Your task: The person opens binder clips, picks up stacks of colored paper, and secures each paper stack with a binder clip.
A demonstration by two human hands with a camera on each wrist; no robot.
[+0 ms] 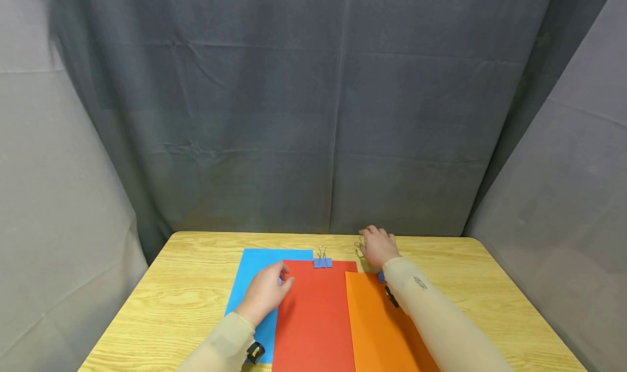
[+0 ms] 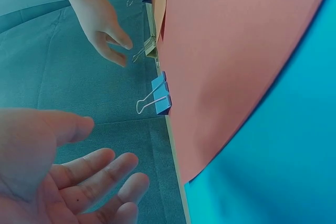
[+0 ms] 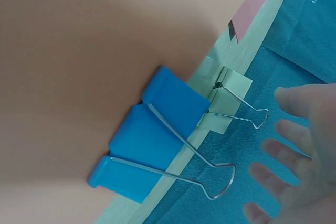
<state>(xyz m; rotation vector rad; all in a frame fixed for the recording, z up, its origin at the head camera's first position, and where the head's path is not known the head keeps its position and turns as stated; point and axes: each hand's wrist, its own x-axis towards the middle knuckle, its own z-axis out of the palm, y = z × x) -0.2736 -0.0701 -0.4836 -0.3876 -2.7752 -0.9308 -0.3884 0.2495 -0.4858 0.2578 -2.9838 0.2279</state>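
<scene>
My left hand (image 1: 266,290) hovers over the blue sheet (image 1: 252,268) and the left edge of the red sheet (image 1: 313,317), fingers loosely bent around nothing. A blue binder clip (image 1: 323,263) grips the red sheet's top edge, wire handles up. Beside a pale yellow binder clip (image 3: 230,98) is my right hand (image 1: 379,247), its fingers spread and apart from the clip in the right wrist view. A larger-looking blue binder clip (image 3: 152,135) sits on the top edge of the orange sheet (image 1: 377,323), partly hidden by the right sleeve in the head view.
The sheets overlap side by side on a wood-grain table (image 1: 186,290). Its far edge lies just beyond the clips. A dark grey curtain (image 1: 254,116) hangs behind, with pale cloth (image 1: 563,209) on the right and another at the left.
</scene>
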